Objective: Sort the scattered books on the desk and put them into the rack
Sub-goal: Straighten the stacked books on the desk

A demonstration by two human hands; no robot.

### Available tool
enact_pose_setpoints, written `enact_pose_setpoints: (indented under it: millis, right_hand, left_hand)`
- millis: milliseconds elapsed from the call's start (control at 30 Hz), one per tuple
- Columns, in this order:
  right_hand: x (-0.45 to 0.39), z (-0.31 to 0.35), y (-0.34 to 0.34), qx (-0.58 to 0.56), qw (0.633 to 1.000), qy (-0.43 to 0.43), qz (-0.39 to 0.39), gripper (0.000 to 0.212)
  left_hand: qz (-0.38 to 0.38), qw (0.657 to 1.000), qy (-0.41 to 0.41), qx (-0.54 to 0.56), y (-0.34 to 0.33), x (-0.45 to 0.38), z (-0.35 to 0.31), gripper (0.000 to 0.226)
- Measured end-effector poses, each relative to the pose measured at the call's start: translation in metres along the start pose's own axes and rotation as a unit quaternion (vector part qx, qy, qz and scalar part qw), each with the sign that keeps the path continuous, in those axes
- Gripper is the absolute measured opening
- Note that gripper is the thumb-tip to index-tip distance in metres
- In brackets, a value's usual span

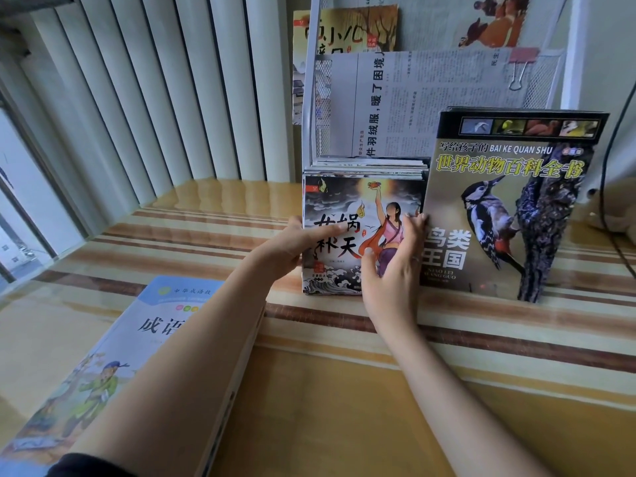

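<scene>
Both hands are working on a stack of thin picture books (pixel 361 235) standing upright at the far edge of the table (pixel 327 390), at the foot of the white wire rack (pixel 315 98). The left hand (pixel 292 246) is gripping the left edge of the stack, with the thumb lying across the front cover. The right hand (pixel 395 256) is gripping the right edge, with the fingers curled behind it and the thumb pressing on the cover. The stack appears to be resting on or just inside the bottom tier of the rack; the exact seating cannot be determined.

Completed, as far as visible: a bird encyclopedia (pixel 509 208) is standing upright just to the right of the stack, touching it. Whether it is inside the rack or only leaning against it cannot be determined. A newspaper (pixel 430 98) and another storybook (pixel 344 32) are occupying the upper tiers.

Remaining: one large blue-covered idiom book (pixel 161 325) is lying flat at the near left corner of the table, partly hidden under the left forearm and well apart from the rack. No other loose books are in view.

Judgement: the task is well advanced. The stack is still being squared and seated, and the idiom book is awaiting transfer.
</scene>
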State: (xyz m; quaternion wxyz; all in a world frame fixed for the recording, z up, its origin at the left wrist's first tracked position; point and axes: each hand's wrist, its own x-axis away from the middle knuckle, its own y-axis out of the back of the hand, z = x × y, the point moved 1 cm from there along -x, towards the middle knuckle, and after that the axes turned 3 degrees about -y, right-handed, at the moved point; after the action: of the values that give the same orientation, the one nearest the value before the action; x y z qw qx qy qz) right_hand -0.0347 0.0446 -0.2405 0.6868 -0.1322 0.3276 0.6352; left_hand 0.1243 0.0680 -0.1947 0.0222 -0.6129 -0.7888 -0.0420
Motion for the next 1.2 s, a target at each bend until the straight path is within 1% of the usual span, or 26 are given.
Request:
enact_pose_setpoints:
  millis: [67, 167, 300, 400, 500, 567, 633, 767, 833, 900, 933, 967, 1033, 1100, 1200]
  right_hand:
    - [-0.001, 0.000, 0.000, -0.002, 1.000, -0.003, 0.005, 0.068]
    - [-0.001, 0.000, 0.001, -0.016, 1.000, -0.017, 0.003, 0.067]
    - [-0.001, 0.002, 0.002, -0.018, 1.000, -0.017, -0.006, 0.067]
    - [0.000, 0.003, 0.004, -0.036, 0.999, -0.025, -0.022, 0.067]
    - [0.001, 0.005, 0.007, -0.053, 0.997, -0.027, -0.042, 0.070]
    - [0.002, 0.007, 0.008, -0.051, 0.998, -0.011, -0.046, 0.071]
    - [0.002, 0.008, 0.008, -0.060, 0.997, -0.005, -0.038, 0.073]
    - [-0.003, 0.011, 0.011, -0.126, 0.992, 0.003, 0.000, 0.077]
    - [-0.007, 0.021, 0.015, -0.157, 0.987, 0.015, 0.030, 0.085]
    - [-0.017, 0.038, 0.021, -0.179, 0.982, 0.012, 0.063, 0.099]
    - [-0.023, 0.049, 0.027, -0.211, 0.974, -0.013, 0.086, 0.104]
    - [-0.029, 0.061, 0.035, -0.263, 0.958, -0.045, 0.109, 0.105]
    - [-0.037, 0.077, 0.055, -0.323, 0.934, -0.065, 0.138, 0.094]
    - [-0.034, 0.085, 0.078, -0.308, 0.940, -0.050, 0.140, 0.079]
    - [-0.013, 0.087, 0.106, -0.287, 0.949, -0.035, 0.126, 0.077]
  left_hand:
    - [0.017, 1.000, -0.001, 0.010, 0.003, 0.001, 0.001, 0.093]
    - [0.055, 0.998, -0.017, 0.017, 0.002, 0.003, -0.001, 0.069]
    - [0.085, 0.995, -0.041, 0.014, 0.000, 0.005, -0.004, 0.058]
    - [0.065, 0.994, -0.088, -0.015, 0.000, 0.008, -0.006, 0.055]
    - [0.004, 0.991, -0.135, -0.018, 0.000, 0.014, -0.008, 0.058]
    - [-0.043, 0.989, -0.140, -0.005, -0.001, 0.018, -0.013, 0.069]
    - [-0.067, 0.987, -0.149, 0.009, -0.001, 0.022, -0.021, 0.075]
    - [-0.106, 0.980, -0.170, 0.001, 0.002, 0.043, -0.043, 0.071]
    - [-0.109, 0.976, -0.189, -0.003, 0.006, 0.059, -0.056, 0.069]
    - [-0.111, 0.972, -0.205, -0.003, 0.010, 0.078, -0.068, 0.071]
    - [-0.112, 0.970, -0.214, -0.005, 0.011, 0.089, -0.074, 0.072]
    - [-0.111, 0.968, -0.224, -0.010, 0.010, 0.101, -0.078, 0.074]
    - [-0.101, 0.964, -0.244, -0.026, 0.006, 0.124, -0.086, 0.076]
    - [-0.090, 0.961, -0.257, -0.040, -0.001, 0.144, -0.089, 0.076]
    - [-0.059, 0.957, -0.277, -0.055, -0.016, 0.169, -0.078, 0.081]
